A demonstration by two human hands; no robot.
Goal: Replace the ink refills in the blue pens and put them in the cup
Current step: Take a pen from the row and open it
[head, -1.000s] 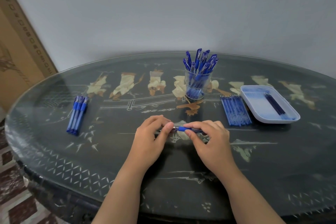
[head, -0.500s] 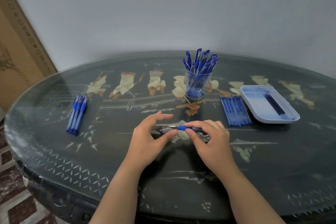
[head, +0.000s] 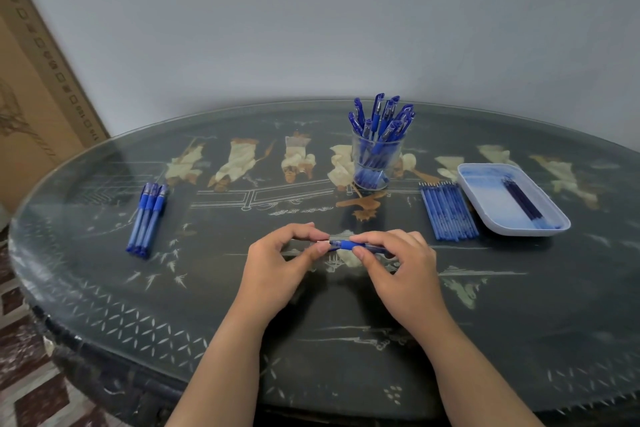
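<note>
A: So where is the pen (head: 350, 245) right now?

B: Over the near middle of the table (head: 346, 340), lying level from left to right between the two hands. I cannot tell whether it touches the glass top or sits just above it.

A: How is it held?

B: The left hand (head: 277, 270) pinches the pen's left end between thumb and forefinger, and its other fingers are curled behind. The right hand (head: 398, 267) grips the blue rubber sleeve with thumb below and fingers on top. The clear barrel runs on to the right under that hand. Both grips are narrow and closed on the pen.

A: And the cup?

B: The cup (head: 375, 163) is clear and stands upright, far from the hands and a little to the right. It holds a bunch of pens (head: 381, 121) with their caps up, fanned out above the rim.

A: What else lies about?

B: To the right of the cup a row of blue refills (head: 448, 211) lies side by side on the table, just beside a pale blue tray (head: 491, 204). A few dark refills (head: 523, 199) lie in that tray, toward its right side. Well apart on the left, three pens (head: 147, 218) lie together, with caps pointing far.

A: And around the table?

B: The table is dark and oval, with pale inlaid figures under the glass. A grey wall (head: 311, 28) stands behind it, and a brown cardboard box (head: 34, 97) leans at the far left.
</note>
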